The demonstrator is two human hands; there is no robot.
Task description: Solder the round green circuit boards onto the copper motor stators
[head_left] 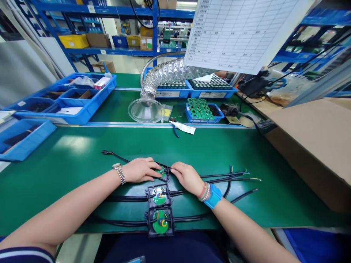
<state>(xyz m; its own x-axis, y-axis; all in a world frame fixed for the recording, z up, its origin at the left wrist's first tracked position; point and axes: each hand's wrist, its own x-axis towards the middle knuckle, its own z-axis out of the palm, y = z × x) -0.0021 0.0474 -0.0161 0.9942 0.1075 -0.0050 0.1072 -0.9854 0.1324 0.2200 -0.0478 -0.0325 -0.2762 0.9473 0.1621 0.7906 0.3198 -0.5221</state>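
Three open black plastic boxes with green circuit boards stand in a column before me. The far box [168, 176] is partly hidden by my left hand [141, 170], whose fingers lie curled over its left side and board. My right hand [188, 177] pinches a black cable [166, 166] at that box's right edge. Just nearer is the middle box [159, 195], and the nearest box [160, 221] sits by the table's front edge; both have black cables leaving on either side. Bare coloured wire ends [255, 179] show at the right. A black connector [106, 152] ends a cable at left.
Blue-handled pliers [175, 130] and a white tube [184, 127] lie past the boxes. Behind stand a fume extraction hood [146, 110] and a blue tray of circuit boards [204, 110]. Blue part bins [82, 117] are left, a cardboard box [315, 142] right. A paper sheet [236, 33] hangs overhead.
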